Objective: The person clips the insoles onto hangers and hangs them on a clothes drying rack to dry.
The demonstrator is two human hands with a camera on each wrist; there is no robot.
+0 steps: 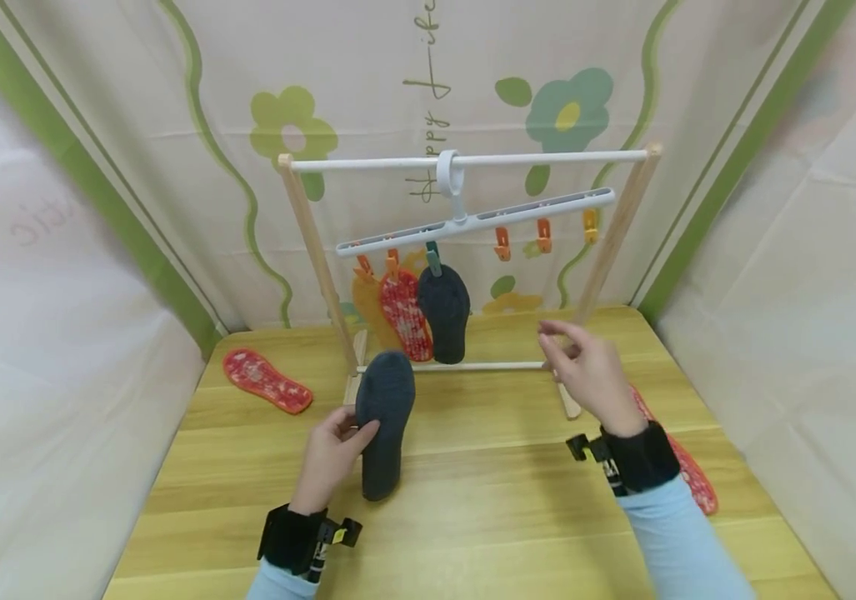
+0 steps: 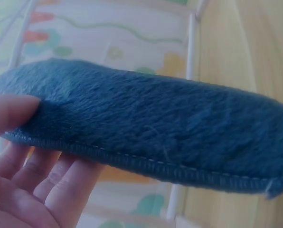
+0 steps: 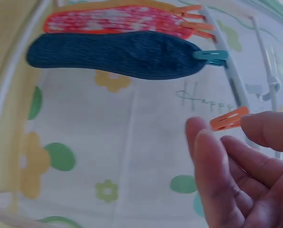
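Lying flat at the far left of the desk (image 1: pixel 473 533), well apart from everything else: one red patterned insole (image 1: pixel 266 381), not yet hung. Hanging already from the left end of the white clip hanger (image 1: pixel 473 221), side by side and toe down: an orange insole (image 1: pixel 364 304), a second red patterned insole (image 1: pixel 405 312) and a dark grey insole (image 1: pixel 443 312), this last one under a teal clip (image 1: pixel 433 258). Gripping the other dark grey fleecy insole (image 1: pixel 385 421) by its edge, thumb on top and fingers curled underneath, heel end resting near the desk just in front of the wooden rack (image 1: pixel 315 250): the left hand (image 1: pixel 330 454). Dangling unused further right along the hanger: three orange clips (image 1: pixel 543 235). Hovering in the air near the rack's right post, fingers loosely spread and holding nothing: the right hand (image 1: pixel 588 375). Peeking out beneath that forearm at the right side of the desk: another red insole (image 1: pixel 690 475), also waiting. Judging by this, roughly halfway through, with three pieces clipped up and three left, counting the one in hand. Seeing no bins or boxes anywhere; serving as the only holder, the hanger, with its left clips filled and its right ones free.
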